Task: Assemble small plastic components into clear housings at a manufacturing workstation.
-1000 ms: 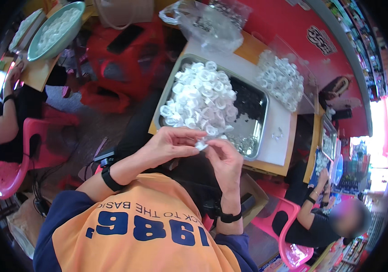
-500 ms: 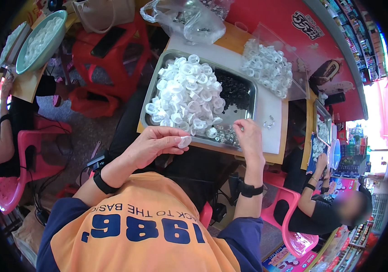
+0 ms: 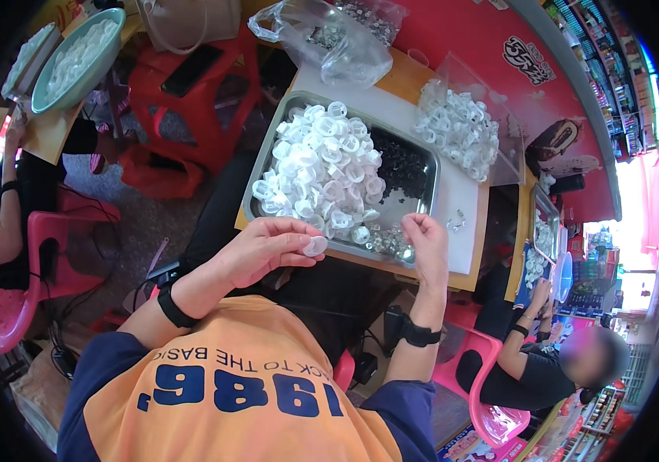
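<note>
Between the thumb and fingers of my left hand is a small round translucent white plastic cap, held just in front of the tray's near edge. My right hand hovers by the near right corner of the metal tray, its thumb and fingers pinched together. Whatever is in that pinch is too small to make out. Just left of it lie small shiny clear and metallic pieces. A heap of white plastic caps fills the tray's left side. Small black parts lie at its right.
Behind the tray, a clear box of white pieces and a plastic bag stand on the table. Red stools are at the far left, near a green basin. People sit at both sides, one on a pink chair.
The whole view has shifted slightly. My right hand stays pinched near the tray's corner, and my left hand still holds the cap, now turned a little more face-on.
</note>
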Demonstrator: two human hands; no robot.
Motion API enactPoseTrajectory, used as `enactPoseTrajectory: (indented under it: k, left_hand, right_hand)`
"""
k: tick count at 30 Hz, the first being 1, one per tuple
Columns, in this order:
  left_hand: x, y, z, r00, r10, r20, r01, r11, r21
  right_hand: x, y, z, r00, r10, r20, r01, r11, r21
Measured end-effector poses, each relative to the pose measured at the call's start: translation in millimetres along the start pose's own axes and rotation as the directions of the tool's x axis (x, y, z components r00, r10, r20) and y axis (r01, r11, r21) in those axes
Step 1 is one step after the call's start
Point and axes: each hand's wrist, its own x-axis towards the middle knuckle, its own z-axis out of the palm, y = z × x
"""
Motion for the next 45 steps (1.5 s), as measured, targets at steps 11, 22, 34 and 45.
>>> enactPoseTrajectory:
  k: [11,22,34,45]
  left_hand:
    - [24.9,3.5,23.0,0.996,-0.001,0.088,-0.009,0.994,0.109]
    - [19.8,-2.8,33.6,0.993,0.114,0.011,-0.114,0.982,0.152]
    - [21.3,-6.6,24.3,0.996,-0.056,0.071,0.066,0.988,-0.137]
    - [23.8,-13.4,16.0,0.984,-0.177,0.015,0.175,0.956,-0.235]
  right_hand:
    - [-48.9,-9.3,50.9,0.96,-0.033,0.278,-0.216,0.543,0.811]
    - [-64.7,-21.9,76.8,0.968,-0.046,0.246,-0.167,0.614,0.771]
    - [-76.3,-26.5,87.8,0.978,-0.187,0.093,0.129,0.891,0.434]
    - [-79.7,-43.2,91.0,0.887,-0.456,0.07,0.462,0.875,-0.148]
